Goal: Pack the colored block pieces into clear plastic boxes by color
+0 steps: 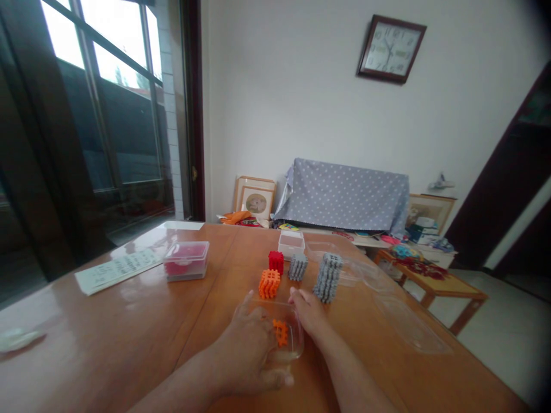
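Note:
A shallow clear plastic container [298, 344] sits on the wooden table in front of me, with a few joined orange plastic pieces [280, 332] inside. My left hand [253, 338] reaches over its left side with thumb and index finger spread apart; its other fingers dip in beside the orange pieces, tips partly hidden. My right hand [309, 310] grips the container's right far rim. Just beyond stand an orange stack [269, 284] of interlocking pieces, a smaller red stack [276, 263], a short grey stack [298, 267] and a taller grey stack [328, 278].
Behind the stacks is a small clear box [291, 244]. Transparent lids and trays [413, 324] lie along the right side. To the left are a lidded box with pink contents [186, 261], a printed sheet [120, 269] and a white object [19, 340] near the table's edge.

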Motion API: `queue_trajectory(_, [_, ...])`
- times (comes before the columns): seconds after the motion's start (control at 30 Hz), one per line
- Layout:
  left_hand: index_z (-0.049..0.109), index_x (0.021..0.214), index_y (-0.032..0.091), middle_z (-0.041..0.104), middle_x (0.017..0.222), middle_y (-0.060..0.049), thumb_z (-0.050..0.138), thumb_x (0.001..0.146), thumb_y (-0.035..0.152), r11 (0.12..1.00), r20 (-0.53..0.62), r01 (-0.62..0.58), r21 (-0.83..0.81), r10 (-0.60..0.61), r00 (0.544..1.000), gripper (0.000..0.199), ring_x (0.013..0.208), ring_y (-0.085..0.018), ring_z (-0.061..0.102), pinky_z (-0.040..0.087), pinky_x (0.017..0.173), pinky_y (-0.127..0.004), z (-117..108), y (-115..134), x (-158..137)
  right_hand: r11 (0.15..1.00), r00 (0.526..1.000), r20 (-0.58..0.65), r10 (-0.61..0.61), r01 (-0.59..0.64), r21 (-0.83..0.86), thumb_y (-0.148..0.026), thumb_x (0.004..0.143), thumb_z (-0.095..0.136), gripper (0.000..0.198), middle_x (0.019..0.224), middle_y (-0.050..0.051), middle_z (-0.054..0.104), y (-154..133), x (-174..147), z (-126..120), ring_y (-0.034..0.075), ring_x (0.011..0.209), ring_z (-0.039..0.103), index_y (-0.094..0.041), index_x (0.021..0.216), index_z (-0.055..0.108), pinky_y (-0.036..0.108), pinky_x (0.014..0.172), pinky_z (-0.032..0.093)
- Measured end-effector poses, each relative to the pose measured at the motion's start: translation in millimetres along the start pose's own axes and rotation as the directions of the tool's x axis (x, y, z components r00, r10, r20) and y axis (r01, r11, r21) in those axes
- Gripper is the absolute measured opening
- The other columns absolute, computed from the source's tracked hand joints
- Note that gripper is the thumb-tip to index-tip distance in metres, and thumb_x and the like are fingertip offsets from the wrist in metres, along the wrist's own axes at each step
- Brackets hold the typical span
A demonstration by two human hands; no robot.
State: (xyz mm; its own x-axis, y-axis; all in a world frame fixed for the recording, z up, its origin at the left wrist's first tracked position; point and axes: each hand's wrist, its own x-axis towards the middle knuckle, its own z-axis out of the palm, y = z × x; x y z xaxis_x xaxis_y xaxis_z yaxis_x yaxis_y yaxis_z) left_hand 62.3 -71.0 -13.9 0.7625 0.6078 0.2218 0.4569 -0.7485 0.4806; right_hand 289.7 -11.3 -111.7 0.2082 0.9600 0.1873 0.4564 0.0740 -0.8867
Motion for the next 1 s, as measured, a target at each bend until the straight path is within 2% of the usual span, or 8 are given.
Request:
queue_trajectory(0.23, [0.078,0.099,0.03,0.075,0.095,-0.008,0.065,0.087,0.057,0.964,0.061,-0.066,0.256,0.052,0.997,0.032,0.101,-0.035,0.061,0.005,0.118,-0.069,10.6,3.4,4.3,0.999,0.999,0.045,-0.011,0.009,0.037,-0.063,0.094,0.041,0.052,0.063,-0.001,0.055,-6.5,-2.8,-2.9,0.017,0.063,0.051,-0.02,0.072,0.059,0.027,0.061,0.036])
queue_trajectory(0.43, [0.078,0.1,0.028,0.075,0.094,-0.008,0.06,0.092,0.05,0.931,0.047,-0.064,0.359,0.051,0.998,0.029,0.102,-0.032,0.062,0.008,0.12,-0.066,19.3,3.6,8.9,0.997,0.99,0.138,-0.038,0.028,0.073,-0.056,0.09,0.054,0.042,0.063,-0.005,0.048,-10.6,-9.1,-4.0,0.014,0.062,0.044,-0.02,0.069,0.054,0.025,0.058,0.032])
queue_trajectory(0.53, [0.078,0.1,0.026,0.075,0.095,-0.008,0.056,0.092,0.058,0.915,0.061,-0.06,0.399,0.038,0.997,0.04,0.105,-0.032,0.062,0.01,0.12,-0.065,19.6,4.2,9.6,0.996,0.987,0.154,-0.048,0.035,0.086,-0.055,0.087,0.057,0.04,0.063,-0.005,0.047,-6.9,-7.8,-2.2,0.013,0.063,0.043,-0.02,0.069,0.053,0.025,0.058,0.031])
queue_trajectory(0.6, [0.078,0.101,0.025,0.075,0.096,-0.008,0.058,0.086,0.07,0.917,0.07,-0.051,0.396,0.026,0.997,0.051,0.105,-0.033,0.062,0.01,0.12,-0.066,17.4,5.8,9.3,0.995,0.986,0.162,-0.048,0.032,0.099,-0.055,0.086,0.058,0.04,0.063,-0.005,0.047,-5.0,-6.2,-2.2,0.013,0.063,0.043,-0.02,0.069,0.054,0.025,0.058,0.032])
queue_trajectory(0.73, [0.075,0.111,0.028,0.074,0.107,-0.008,0.06,0.08,0.078,0.955,0.015,-0.036,0.294,0.033,0.999,0.06,0.114,-0.034,0.061,0.009,0.121,-0.067,6.3,4.8,9.2,0.99,0.982,0.184,-0.034,0.008,0.142,-0.058,0.085,0.061,0.042,0.064,-0.005,0.049,-6.7,-4.6,-5.9,0.013,0.062,0.042,-0.019,0.071,0.056,0.025,0.059,0.033])
queue_trajectory(0.83, [0.067,0.126,0.034,0.071,0.123,-0.005,0.06,0.09,0.063,0.987,-0.075,0.005,0.164,0.007,0.997,0.046,0.122,-0.031,0.059,0.014,0.121,-0.064,-6.1,-12.8,13.5,0.983,0.98,0.196,-0.02,-0.017,0.185,-0.063,0.085,0.062,0.046,0.064,-0.005,0.051,-10.8,-4.8,-9.6,0.013,0.062,0.043,-0.019,0.071,0.057,0.025,0.059,0.033])
queue_trajectory(0.93, [0.07,0.121,0.024,0.072,0.12,-0.009,0.059,0.093,0.053,0.99,-0.211,0.137,0.044,-0.124,0.97,0.041,0.114,-0.029,0.064,0.04,0.11,-0.05,-17.2,-48.0,24.1,0.973,0.985,0.169,0.016,-0.054,0.223,-0.067,0.087,0.059,0.051,0.064,-0.005,0.052,-12.7,-3.8,-11.8,0.013,0.061,0.045,-0.018,0.074,0.06,0.025,0.059,0.034])
queue_trajectory(1.0, [0.07,0.119,0.021,0.071,0.121,-0.011,0.061,0.091,0.051,0.978,-0.257,0.204,-0.051,-0.21,0.943,0.042,0.112,-0.028,0.065,0.049,0.101,-0.041,-22.4,-74.9,33.4,0.966,0.99,0.13,0.059,-0.089,0.243,-0.07,0.089,0.054,0.054,0.061,-0.005,0.05,-11.7,-1.9,-12.0,0.013,0.059,0.044,-0.018,0.079,0.063,0.025,0.057,0.034])
